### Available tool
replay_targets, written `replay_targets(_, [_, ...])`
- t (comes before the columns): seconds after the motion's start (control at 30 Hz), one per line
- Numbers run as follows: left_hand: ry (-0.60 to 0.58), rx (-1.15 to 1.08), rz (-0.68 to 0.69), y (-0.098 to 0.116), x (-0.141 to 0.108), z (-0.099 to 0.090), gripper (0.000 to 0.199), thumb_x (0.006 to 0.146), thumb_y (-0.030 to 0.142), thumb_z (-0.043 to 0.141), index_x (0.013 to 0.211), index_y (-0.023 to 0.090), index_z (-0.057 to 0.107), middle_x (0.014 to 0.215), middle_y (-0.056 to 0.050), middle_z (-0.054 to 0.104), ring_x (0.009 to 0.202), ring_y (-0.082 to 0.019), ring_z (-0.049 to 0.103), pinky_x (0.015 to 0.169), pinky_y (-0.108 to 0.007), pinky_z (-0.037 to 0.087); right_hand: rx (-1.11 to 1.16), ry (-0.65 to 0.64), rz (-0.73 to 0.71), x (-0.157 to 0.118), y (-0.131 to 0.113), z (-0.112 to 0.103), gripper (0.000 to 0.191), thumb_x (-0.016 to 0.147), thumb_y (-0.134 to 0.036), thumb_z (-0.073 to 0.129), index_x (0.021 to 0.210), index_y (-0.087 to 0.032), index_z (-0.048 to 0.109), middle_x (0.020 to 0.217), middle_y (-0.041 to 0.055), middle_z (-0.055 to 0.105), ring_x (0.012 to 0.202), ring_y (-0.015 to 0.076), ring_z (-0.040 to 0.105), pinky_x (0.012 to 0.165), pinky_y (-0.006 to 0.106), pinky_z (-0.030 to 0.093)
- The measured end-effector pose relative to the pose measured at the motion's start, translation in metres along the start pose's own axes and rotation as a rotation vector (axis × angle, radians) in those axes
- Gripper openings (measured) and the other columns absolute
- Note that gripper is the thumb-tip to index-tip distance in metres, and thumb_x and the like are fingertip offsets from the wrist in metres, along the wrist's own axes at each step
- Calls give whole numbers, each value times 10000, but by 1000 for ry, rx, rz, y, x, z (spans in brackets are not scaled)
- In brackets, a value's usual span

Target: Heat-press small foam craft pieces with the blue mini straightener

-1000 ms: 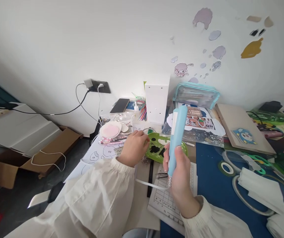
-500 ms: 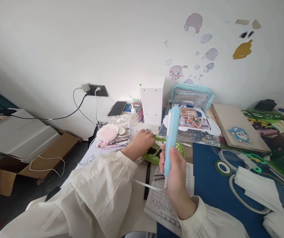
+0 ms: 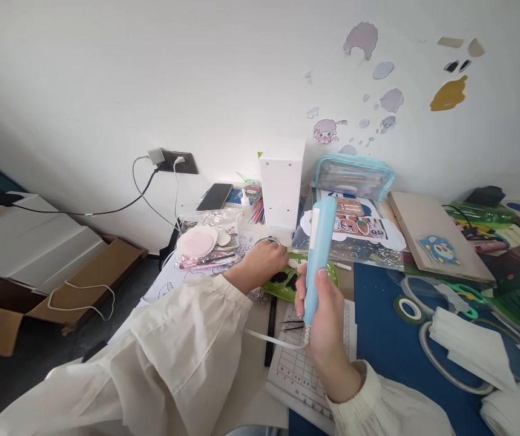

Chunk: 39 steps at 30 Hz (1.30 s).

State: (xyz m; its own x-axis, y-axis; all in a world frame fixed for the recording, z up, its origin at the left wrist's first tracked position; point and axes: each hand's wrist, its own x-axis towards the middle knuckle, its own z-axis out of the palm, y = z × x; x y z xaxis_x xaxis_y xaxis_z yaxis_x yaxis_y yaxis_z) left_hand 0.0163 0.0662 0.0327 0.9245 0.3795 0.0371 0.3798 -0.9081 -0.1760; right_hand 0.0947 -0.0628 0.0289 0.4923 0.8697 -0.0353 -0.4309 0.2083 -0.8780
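Note:
My right hand (image 3: 325, 309) is wrapped round the lower end of a light blue mini hair straightener (image 3: 322, 251), held upright over the table. A white cord (image 3: 278, 340) runs from its base toward my left sleeve. My left hand (image 3: 262, 264) reaches out at the left edge of a green tray (image 3: 282, 292), with its back toward me. Its fingers curl away, so what they touch is hidden. Black and white cut pieces (image 3: 292, 280) lie in the tray. Below it are a gridded white mat (image 3: 302, 369) and a black strip (image 3: 270, 333).
A white box (image 3: 281, 194) stands against the wall. Left of it are a phone (image 3: 215, 197) and a plastic bag of round pads (image 3: 205, 245). On the right lie a tape roll (image 3: 408, 309), green scissors (image 3: 471, 297), white tissue (image 3: 473, 345) and a beige board (image 3: 436, 236).
The view has shifted slightly. My left hand has edged a little to the right by the tray, and the hair straightener stays upright in my right hand.

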Motion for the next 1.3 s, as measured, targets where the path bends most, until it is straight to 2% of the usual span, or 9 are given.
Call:
replay_targets(0.13, [58,-107,-74,-2,-2,6,134,765,12,508,758,112,597,752,-101,630,731,-222,609,608,-307,435,-20,25,-4,-1,0,0,426,805,-588,525,824,-170,602,532,-61,440,359,50,352,333,198,228])
replay_targets(0.27, [177,-266,-256,-4,-5,10,181,753,5,457,799,115,593,776,-105,634,740,-228,614,628,-328,468,-35,26,12,0,-1,1,421,814,-580,517,827,-168,601,547,-58,443,369,51,356,360,207,247])
replay_targets(0.43, [352,-562,-455,-2,-23,-2,171,831,123,449,945,147,575,851,-56,680,754,-150,642,680,-266,516,-46,-11,98,3,0,0,418,805,-581,530,856,-173,603,548,-52,451,383,63,355,375,217,257])
replay_targets(0.5, [428,-810,-497,0,-35,-6,177,859,203,461,981,144,575,900,-59,691,795,-136,652,707,-244,525,-65,-52,144,4,2,0,424,811,-588,514,851,-175,602,549,-50,454,374,62,358,366,214,250])
replay_targets(0.63, [579,-1569,-646,4,-56,-3,239,758,292,630,945,143,623,835,-37,666,721,-131,630,669,-253,510,-155,-148,239,3,6,0,445,819,-603,487,821,-171,593,543,-49,460,358,55,371,358,202,254])
replay_targets(0.77, [616,-1891,-703,5,-64,7,264,659,273,723,833,155,562,716,29,614,597,-83,586,585,-220,458,-311,-212,335,2,7,3,475,771,-636,531,781,-163,582,523,-56,451,345,44,354,364,198,255])
replay_targets(0.87, [650,-1983,-723,2,-66,10,362,609,242,750,709,183,407,651,56,613,566,-72,584,556,-201,428,-413,-209,350,3,6,4,479,745,-635,562,744,-157,582,509,-58,441,338,42,343,366,199,243])
replay_targets(0.97, [652,-2000,-760,-1,-70,10,425,591,217,738,679,205,322,622,57,630,561,-77,591,555,-206,426,-492,-222,365,5,5,3,472,737,-623,581,744,-151,595,509,-51,453,344,49,355,373,206,252])
replay_targets(1.3, [489,-1954,-806,-11,-79,6,382,591,136,685,620,207,311,567,40,632,509,-74,566,528,-208,431,-607,-323,390,9,8,-8,446,746,-606,589,702,-162,600,505,-37,458,371,75,387,389,230,282])
